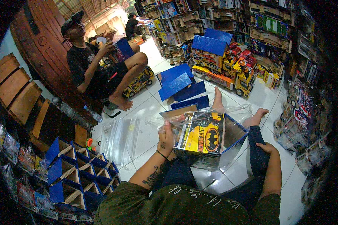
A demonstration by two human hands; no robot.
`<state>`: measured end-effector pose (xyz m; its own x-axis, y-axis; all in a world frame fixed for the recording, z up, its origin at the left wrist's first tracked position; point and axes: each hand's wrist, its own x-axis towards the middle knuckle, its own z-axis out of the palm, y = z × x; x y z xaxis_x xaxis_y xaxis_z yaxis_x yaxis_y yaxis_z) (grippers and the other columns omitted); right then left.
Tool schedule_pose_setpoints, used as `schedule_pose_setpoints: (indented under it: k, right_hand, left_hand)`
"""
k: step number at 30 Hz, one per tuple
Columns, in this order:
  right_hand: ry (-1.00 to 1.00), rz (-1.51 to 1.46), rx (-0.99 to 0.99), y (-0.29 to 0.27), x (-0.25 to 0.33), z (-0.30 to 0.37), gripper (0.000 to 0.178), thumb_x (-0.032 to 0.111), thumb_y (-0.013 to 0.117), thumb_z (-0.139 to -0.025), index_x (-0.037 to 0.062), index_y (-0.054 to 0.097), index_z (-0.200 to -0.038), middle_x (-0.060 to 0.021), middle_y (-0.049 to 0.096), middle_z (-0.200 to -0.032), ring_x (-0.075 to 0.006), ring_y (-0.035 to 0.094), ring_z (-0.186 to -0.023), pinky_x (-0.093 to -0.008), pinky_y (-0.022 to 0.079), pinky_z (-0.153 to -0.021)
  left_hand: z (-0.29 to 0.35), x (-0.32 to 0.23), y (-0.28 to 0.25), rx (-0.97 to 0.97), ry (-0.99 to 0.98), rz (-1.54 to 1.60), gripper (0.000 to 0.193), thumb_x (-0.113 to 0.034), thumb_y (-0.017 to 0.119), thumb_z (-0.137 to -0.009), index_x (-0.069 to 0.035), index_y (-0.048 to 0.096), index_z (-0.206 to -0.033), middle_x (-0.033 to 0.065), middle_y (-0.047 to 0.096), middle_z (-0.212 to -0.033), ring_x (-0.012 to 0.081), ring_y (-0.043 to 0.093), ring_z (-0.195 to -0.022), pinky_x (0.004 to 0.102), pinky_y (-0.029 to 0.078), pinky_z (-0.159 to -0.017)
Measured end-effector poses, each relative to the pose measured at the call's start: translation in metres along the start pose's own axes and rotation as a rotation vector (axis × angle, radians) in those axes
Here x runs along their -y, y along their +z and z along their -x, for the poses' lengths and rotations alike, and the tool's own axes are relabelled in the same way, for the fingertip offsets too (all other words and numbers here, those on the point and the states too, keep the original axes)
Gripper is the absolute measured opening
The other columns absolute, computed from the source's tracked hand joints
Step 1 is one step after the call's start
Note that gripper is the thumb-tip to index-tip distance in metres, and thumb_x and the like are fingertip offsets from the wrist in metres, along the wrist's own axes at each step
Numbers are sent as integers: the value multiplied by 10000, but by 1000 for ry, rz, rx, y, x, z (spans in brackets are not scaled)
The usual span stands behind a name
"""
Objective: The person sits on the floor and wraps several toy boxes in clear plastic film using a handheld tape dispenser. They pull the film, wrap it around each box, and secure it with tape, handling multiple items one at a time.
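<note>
Between my legs sits a toy truck-body box point(202, 133) with a yellow and black printed side and blue edges. Loose clear plastic bag film point(234, 112) surrounds it. My left hand point(168, 138) grips the left end of the bagged box, thumb upright and some fingers hidden by the film. On my right shin rests my right hand point(267, 147), holding nothing, its fingers lying along the trouser leg. A stack of clear plastic bags point(120, 138) lies on the tiles to the left of my left hand.
Blue panels point(182, 84) lie ahead. Yellow toy trucks point(232, 71) stand beyond them. Blue open frames point(77, 172) are stacked at lower left, near a wooden rack point(20, 90). Another person point(97, 67) sits at upper left, handling a blue piece. Wrapped toys point(304, 108) line the right.
</note>
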<state>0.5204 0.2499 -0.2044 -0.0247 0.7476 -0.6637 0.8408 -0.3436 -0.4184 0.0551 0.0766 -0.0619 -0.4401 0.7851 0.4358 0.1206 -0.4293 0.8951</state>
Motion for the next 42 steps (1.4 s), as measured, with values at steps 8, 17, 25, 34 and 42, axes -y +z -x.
schedule_pose_setpoints:
  k: [8,17,25,34,42]
  right_hand:
    - [3,13,10,-1,5,7,1138,749,636,-594,-97,377,-1311,-244,544,-1212,-339,573,-1072,-424,452,-906]
    - [38,-25,8,0,2,5,1162,765,642,-568,-103,392,-1301,-232,559,-1191,-333,582,-1058,-418,455,-898]
    - [14,26,9,-1,8,12,1173,769,629,-574,-112,373,-1304,-245,538,-1220,-344,567,-1084,-425,445,-921]
    - [12,-62,-20,-1,2,0,1128,716,690,-570,-129,404,-1262,-239,561,-1191,-336,589,-1053,-407,470,-896]
    - [-2,76,-132,3,-6,-28,1169,786,611,-578,-127,398,-1277,-268,551,-1192,-351,582,-1061,-417,462,-895]
  left_hand:
    - [-2,-4,-1,29,31,-85,542,-307,265,-1010,138,572,-1047,226,628,-1058,270,617,-982,349,449,-926]
    - [-2,-10,5,-20,-14,-107,521,-292,289,-1001,119,609,-1006,188,643,-1055,227,615,-978,307,455,-883]
    - [0,-33,8,31,-117,-227,536,-306,241,-1009,103,575,-1104,187,609,-1136,245,580,-1068,326,412,-970]
    - [-15,20,-29,-201,-58,-250,422,-317,369,-993,5,625,-897,61,641,-844,104,561,-728,262,450,-661]
    - [-30,104,-101,-297,-256,450,551,-422,379,-965,64,497,-1198,222,566,-1192,320,565,-1081,406,458,-940]
